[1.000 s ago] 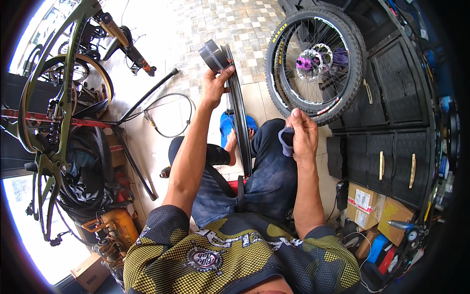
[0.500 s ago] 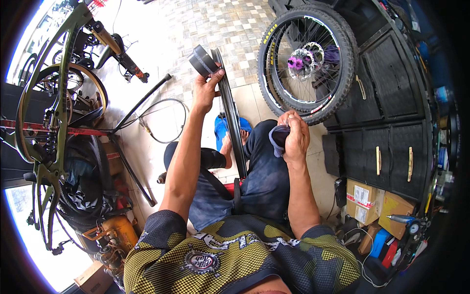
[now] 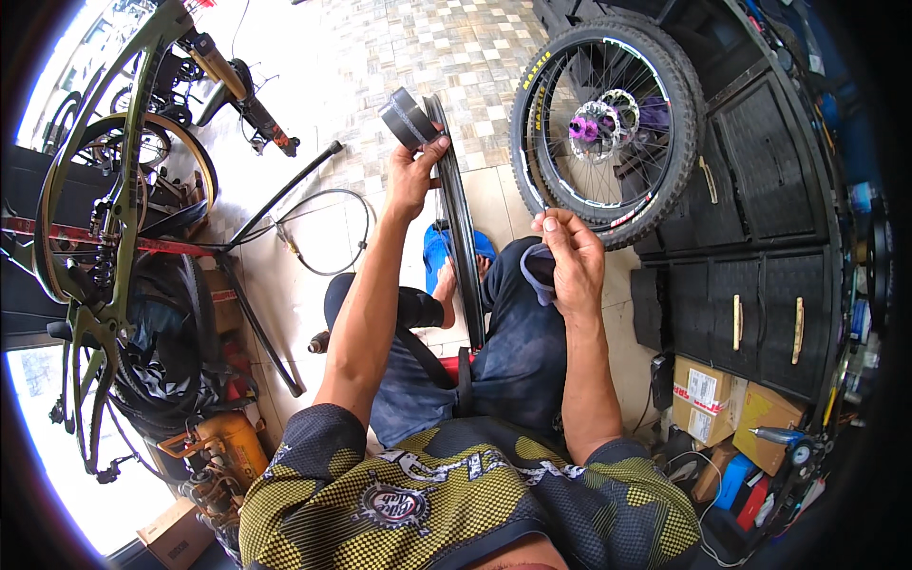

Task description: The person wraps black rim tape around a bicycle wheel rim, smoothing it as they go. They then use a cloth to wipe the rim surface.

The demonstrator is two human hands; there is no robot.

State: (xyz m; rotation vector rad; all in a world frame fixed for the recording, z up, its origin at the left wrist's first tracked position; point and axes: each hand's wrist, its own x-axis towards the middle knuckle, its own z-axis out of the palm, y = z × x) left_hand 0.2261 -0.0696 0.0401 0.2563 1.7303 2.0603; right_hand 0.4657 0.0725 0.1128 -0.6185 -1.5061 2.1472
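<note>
Two hands: our left hand (image 3: 410, 185) and right hand (image 3: 577, 261) are raised well apart, both curled.
Left grip: thumb and fingers close around a roll of black tape (image 3: 407, 119), at the upper end of what we take to be a black rim (image 3: 458, 228); how the grip is shared we cannot tell.
Black rim: seen edge-on, running down between our legs (image 3: 518, 313); we judge it best steadied there, so that the left hand need not carry it alone.
Right grip: fingertips pinched, a grey cloth (image 3: 538, 273) tucked beneath; whether anything small sits in the pinch we cannot tell.
Good handling: we would hold the cloth clear of the tape's sticky face and the pinch light.
</note>
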